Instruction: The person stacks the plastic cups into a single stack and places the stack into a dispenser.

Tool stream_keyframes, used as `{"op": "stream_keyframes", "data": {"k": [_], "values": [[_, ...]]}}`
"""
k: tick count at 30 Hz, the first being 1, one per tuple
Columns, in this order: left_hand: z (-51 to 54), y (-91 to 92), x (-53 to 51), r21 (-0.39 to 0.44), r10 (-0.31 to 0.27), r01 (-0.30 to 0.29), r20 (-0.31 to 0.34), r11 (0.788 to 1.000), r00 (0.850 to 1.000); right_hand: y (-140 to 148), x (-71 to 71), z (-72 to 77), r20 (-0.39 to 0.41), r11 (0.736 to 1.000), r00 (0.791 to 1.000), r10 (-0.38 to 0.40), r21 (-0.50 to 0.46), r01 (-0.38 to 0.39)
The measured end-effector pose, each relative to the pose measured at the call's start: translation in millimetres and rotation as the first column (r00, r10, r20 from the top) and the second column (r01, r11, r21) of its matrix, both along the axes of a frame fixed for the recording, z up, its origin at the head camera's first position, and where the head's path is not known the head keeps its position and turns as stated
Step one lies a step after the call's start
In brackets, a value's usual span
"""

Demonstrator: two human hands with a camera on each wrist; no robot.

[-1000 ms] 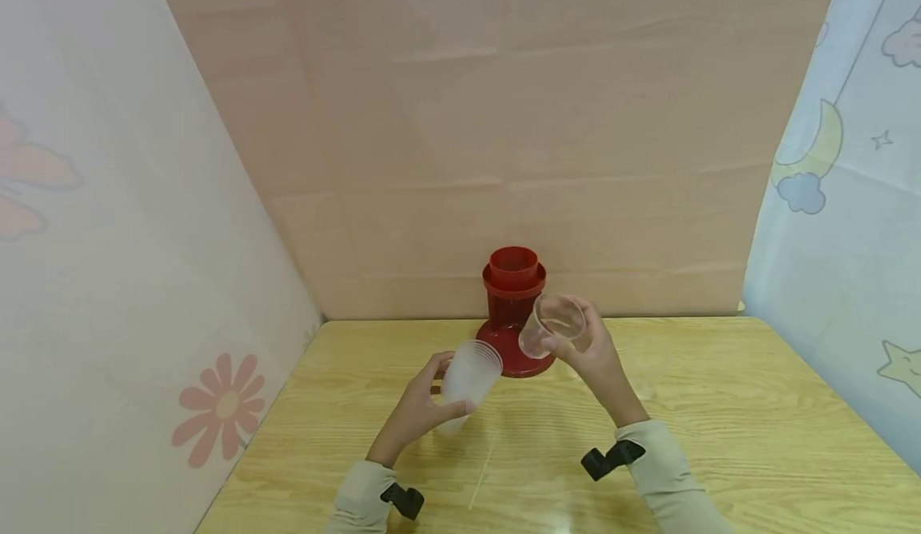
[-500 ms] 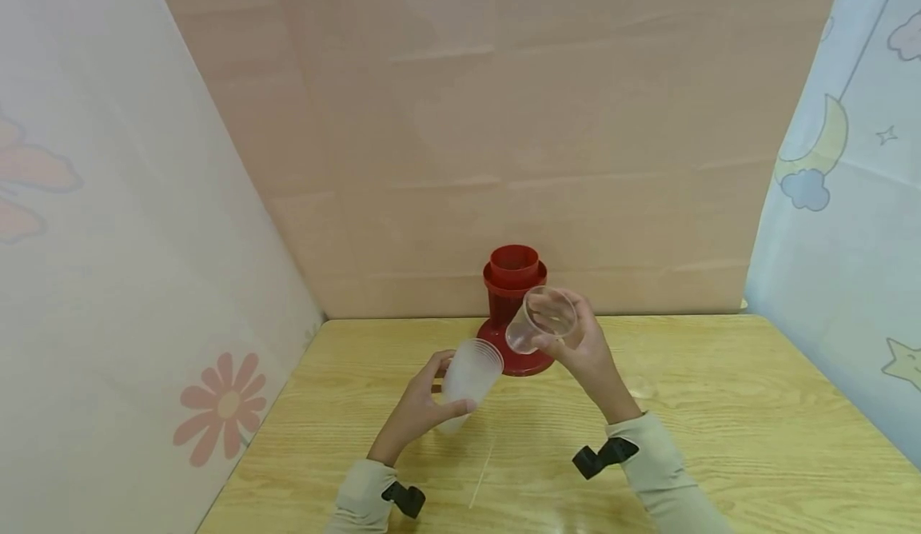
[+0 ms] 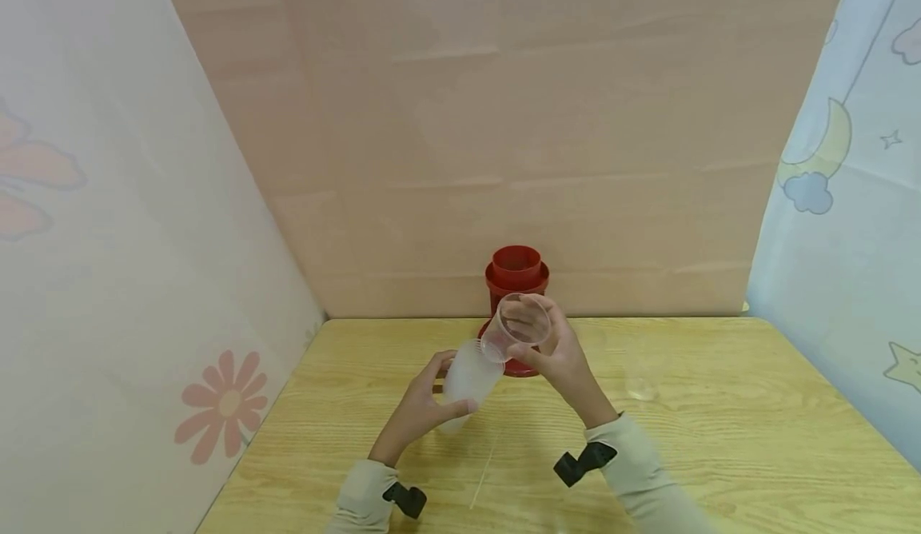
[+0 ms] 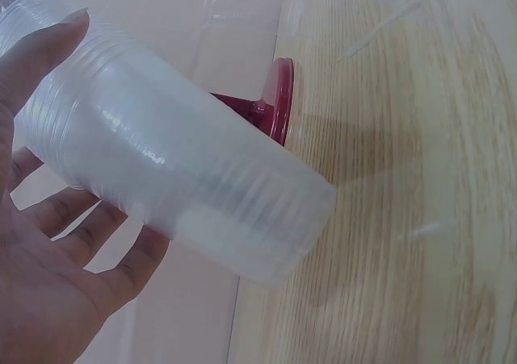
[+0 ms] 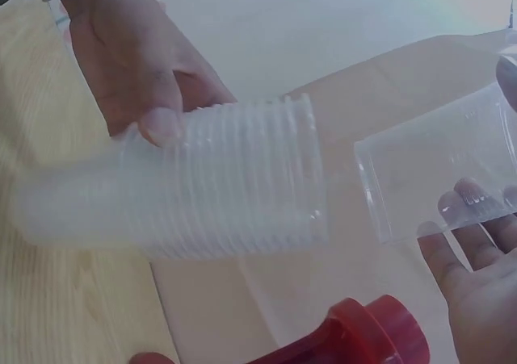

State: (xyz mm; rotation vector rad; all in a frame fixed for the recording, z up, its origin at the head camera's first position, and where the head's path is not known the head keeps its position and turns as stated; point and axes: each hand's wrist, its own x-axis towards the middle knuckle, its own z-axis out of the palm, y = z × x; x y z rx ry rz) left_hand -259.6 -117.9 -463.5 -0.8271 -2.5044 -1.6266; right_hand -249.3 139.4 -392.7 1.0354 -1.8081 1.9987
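My left hand (image 3: 424,410) grips a stack of clear plastic cups (image 4: 178,154), thumb on one side and fingers on the other. The stack is held tilted above the table, its rims toward the upper right in the head view. Between thumb and fingers my right hand (image 3: 557,358) holds a single clear plastic cup (image 5: 436,170). This cup's base faces the open end of the stack, and a small gap between them shows in the right wrist view. Behind both hands stands a red holder (image 3: 516,270) with a round base, partly hidden by the single cup.
A faint clear object (image 3: 643,388), perhaps another cup, stands on the wooden table (image 3: 719,438) right of the right hand. A thin pale stick (image 3: 482,474) lies near the front. A beige sheet (image 3: 468,118) hangs behind the table, with patterned sheets at both sides.
My right hand has moved left with the single cup, bringing it to the mouth of the stack. My left hand and the stack have stayed in place.
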Motion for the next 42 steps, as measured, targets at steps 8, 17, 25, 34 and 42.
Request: {"op": "stream_keyframes", "data": {"k": [8,17,25,34,42], "values": [[0.9,2.9,1.1,0.001,-0.017,0.017,0.005,1.0,1.0,-10.8,-3.0,-13.7,0.044,0.999,0.999,0.02,0.039,-0.021],[0.0,3.7,2.7,0.0,-0.022,0.022,-0.003,1.0,1.0,-14.9,-6.2,-29.0,0.075,0.994,0.997,-0.008,0.106,0.0],[0.0,4.1,3.2,-0.001,-0.019,0.019,-0.016,1.0,1.0,-16.8,-6.7,-36.8,0.085,0.988,0.996,-0.021,0.157,0.007],[-0.5,4.2,3.5,-0.003,-0.015,0.015,-0.015,1.0,1.0,-17.9,-10.9,-46.4,0.089,0.982,0.996,0.015,0.187,-0.031],[-2.0,3.2,3.2,0.004,-0.018,0.018,-0.019,1.0,1.0,-18.8,-9.6,-54.2,0.13,0.972,0.991,-0.012,0.234,-0.019]]}}
